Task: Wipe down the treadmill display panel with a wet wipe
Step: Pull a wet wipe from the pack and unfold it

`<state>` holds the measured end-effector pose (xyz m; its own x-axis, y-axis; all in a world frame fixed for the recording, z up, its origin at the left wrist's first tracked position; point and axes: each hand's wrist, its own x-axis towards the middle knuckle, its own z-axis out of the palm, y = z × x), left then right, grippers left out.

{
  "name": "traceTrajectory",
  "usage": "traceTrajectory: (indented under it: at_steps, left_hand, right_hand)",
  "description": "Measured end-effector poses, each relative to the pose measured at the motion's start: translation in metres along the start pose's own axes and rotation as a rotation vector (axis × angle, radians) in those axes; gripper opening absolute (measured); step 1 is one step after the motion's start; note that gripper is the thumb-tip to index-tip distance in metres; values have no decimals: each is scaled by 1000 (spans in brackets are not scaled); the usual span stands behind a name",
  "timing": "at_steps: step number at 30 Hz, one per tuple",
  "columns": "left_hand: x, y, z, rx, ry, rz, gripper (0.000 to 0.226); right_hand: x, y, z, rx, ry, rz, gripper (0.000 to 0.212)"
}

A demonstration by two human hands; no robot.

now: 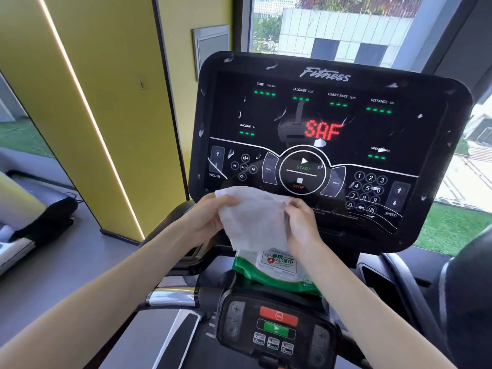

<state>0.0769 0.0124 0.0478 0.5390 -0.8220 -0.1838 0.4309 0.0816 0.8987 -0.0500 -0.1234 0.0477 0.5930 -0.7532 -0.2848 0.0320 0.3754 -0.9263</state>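
Toward six o'clock of the display panel [327,123], left hand [207,217] and right hand [302,222] hold the wet wipe [253,217] spread, fingers [226,202] pinching its nine and three o'clock edges; unfolding judged the current step, next requirement: flat contact with the spotted panel.

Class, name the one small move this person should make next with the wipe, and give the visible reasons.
Probably lift the wet wipe onto the display panel and press it flat. The left hand and right hand hold it spread open near the panel's lower edge, and white flecks dot the black face, so wiping seems not yet begun.
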Motion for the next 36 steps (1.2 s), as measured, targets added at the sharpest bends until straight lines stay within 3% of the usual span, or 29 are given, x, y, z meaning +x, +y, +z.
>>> traceTrajectory:
  at_steps: [4, 9, 16, 19, 22, 27, 29, 31, 36]
  left_hand:
    - [-3, 1, -4, -33, 39, 23, 21]
    - [-5, -2, -7, 136, 139, 28, 13]
    - [-8, 4, -27, 28, -127, -5, 33]
    - [-5, 2, -33, 108, -14, 22, 45]
    - [-3, 0, -34, 193, 149, 74, 38]
    - [-3, 0, -37, 147, 215, 110, 47]
    - [-1, 2, -36, 136, 241, 137, 37]
    - [2, 4, -33, 233, 284, 193, 31]
    - [14, 18, -22, 573, 353, 405, 39]
  right_hand:
    - [0, -1, 10, -121, 23, -37, 17]
    - [-1, 0, 14, -243, 5, -115, 14]
    - [5, -9, 12, -184, 32, -184, 31]
    - [10, -14, 8, -167, 72, -213, 38]
    - [10, -17, 6, -143, 85, -235, 31]
    - [12, -22, 10, -155, 68, -301, 28]
    - [14, -23, 12, -204, 49, -324, 30]
    - [17, -21, 12, -265, 25, -325, 34]
    - [20, -11, 7, -516, -23, -354, 30]
